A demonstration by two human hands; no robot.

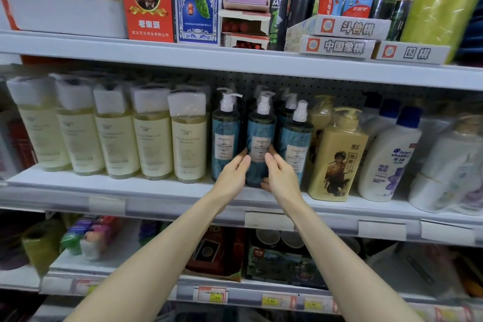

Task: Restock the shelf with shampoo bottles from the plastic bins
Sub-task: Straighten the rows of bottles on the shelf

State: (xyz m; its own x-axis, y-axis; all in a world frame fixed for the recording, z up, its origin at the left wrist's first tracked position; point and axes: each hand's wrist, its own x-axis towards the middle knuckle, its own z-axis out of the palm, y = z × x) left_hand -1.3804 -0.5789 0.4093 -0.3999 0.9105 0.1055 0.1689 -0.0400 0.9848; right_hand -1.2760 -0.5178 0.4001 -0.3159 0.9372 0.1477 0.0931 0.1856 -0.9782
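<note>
Blue plastic pump-top shampoo bottle (260,144) upright at front of white metal shelf (109,185), between matching blue neighbours. Left hand (232,175), right hand (281,176) grip its sides. Risk: sideways nudge topples neighbours.

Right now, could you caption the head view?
Left hand and right hand grip a blue pump-top bottle on a white shelf.

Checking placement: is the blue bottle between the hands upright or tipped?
Upright. The blue bottle has its pump straight up, parallel to the neighbouring bottles; left hand and right hand hold its sides.
</note>
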